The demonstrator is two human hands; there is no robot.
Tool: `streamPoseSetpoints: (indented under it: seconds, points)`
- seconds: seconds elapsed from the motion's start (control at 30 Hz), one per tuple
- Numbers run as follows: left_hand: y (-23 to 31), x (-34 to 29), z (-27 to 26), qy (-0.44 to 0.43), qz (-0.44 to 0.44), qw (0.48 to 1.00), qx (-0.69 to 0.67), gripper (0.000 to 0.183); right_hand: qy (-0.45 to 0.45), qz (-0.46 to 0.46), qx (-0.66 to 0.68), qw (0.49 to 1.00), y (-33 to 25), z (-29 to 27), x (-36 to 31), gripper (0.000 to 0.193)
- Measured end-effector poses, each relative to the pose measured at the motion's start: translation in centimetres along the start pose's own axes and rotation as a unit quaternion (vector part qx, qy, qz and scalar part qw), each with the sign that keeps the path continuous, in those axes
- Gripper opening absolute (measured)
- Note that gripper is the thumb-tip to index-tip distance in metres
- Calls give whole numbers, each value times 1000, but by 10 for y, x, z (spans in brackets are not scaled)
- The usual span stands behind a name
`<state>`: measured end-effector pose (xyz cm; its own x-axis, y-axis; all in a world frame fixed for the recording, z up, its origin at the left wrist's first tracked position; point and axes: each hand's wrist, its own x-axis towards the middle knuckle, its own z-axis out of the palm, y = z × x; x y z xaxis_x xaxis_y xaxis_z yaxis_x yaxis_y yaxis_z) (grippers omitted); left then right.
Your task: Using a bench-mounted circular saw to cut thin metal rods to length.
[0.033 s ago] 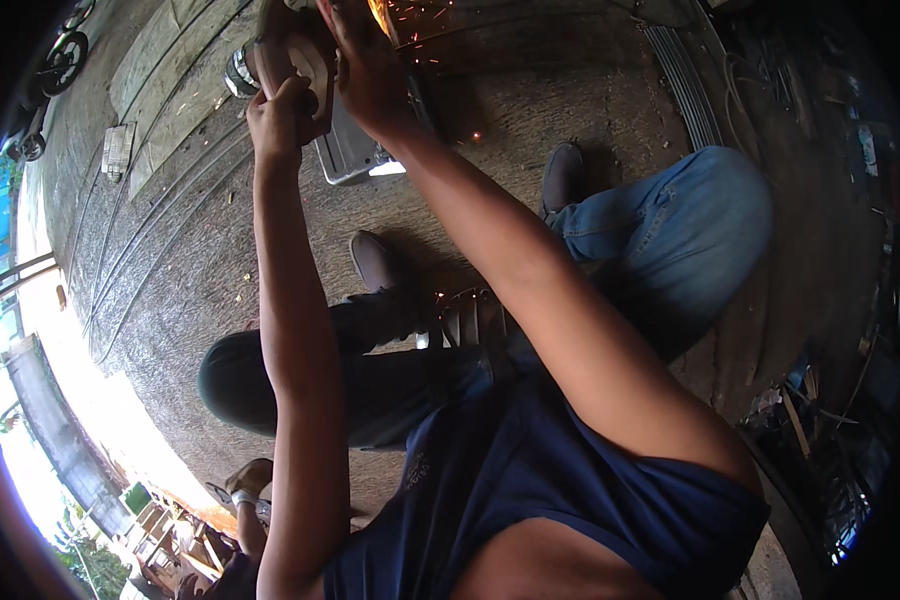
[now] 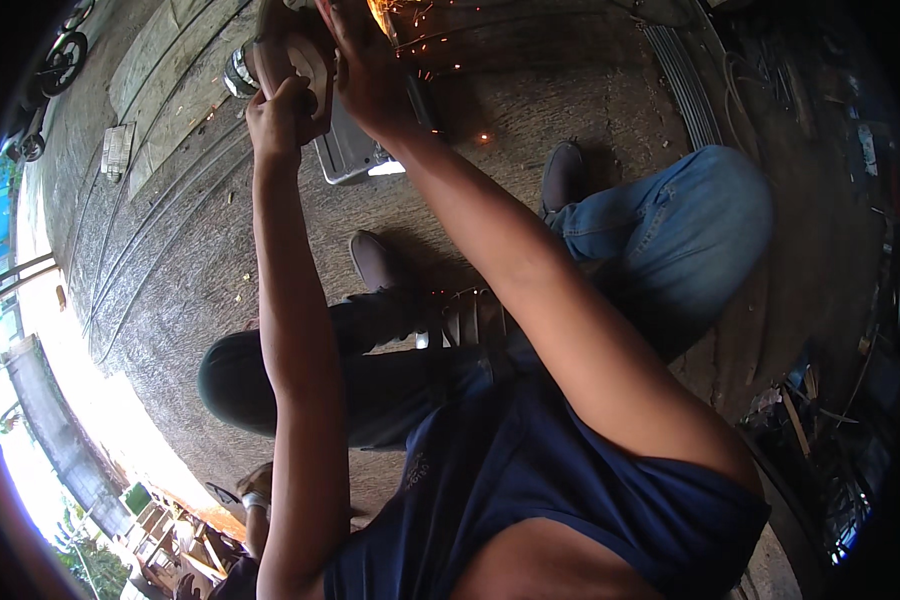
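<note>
My left hand (image 2: 282,112) is closed around the loop handle (image 2: 315,80) of what looks like a cut-off saw, at the top of the view. Its round silvery motor end (image 2: 238,75) sticks out to the left. Beneath lies the grey metal base (image 2: 348,158). Just right of the handle is my right hand (image 2: 372,85), its fingers reaching up to the upper edge, where they are partly cut off. What it touches there cannot be made out. Orange sparks (image 2: 382,15) fly from beyond it, and some scatter to the right. The cutting spot itself is hidden.
Long thin rods (image 2: 175,210) lie on the rough floor at left, near a small wire-like rack (image 2: 117,152). A ribbed metal strip (image 2: 682,85) is at upper right. My shoes (image 2: 564,178) stand below the saw. Another person's foot (image 2: 257,480) shows at lower left.
The sparks are scattered differently. At lower left the other person's foot and leg have shifted slightly. My hands and the saw look nearly unmoved.
</note>
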<state>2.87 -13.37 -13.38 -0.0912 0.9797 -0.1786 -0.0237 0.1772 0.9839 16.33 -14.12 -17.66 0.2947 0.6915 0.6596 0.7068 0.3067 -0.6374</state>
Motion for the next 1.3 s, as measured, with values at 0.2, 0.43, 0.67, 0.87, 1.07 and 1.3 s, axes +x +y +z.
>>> streamPoseSetpoints:
  seconds: [0.2,0.43,0.67,0.87,1.07,1.3]
  points:
    - [-4,4,-4,9,-2,1000,7,23,-19,7,25,999,2,2,-2,60]
    - [-10,8,-5,8,6,1000,3,22,-12,2,2,1000,4,4,-3,60]
    - [-11,6,-6,18,1,1000,5,21,0,5,33,999,-3,-6,-3,58]
    - [-9,4,-5,9,11,1000,13,21,-27,29,40,998,-3,-6,-3,59]
    - [-7,3,-3,13,-3,1000,27,20,-9,11,36,999,2,3,-3,60]
    - [-8,1,-4,16,3,1000,23,20,-3,-5,45,999,1,1,-4,61]
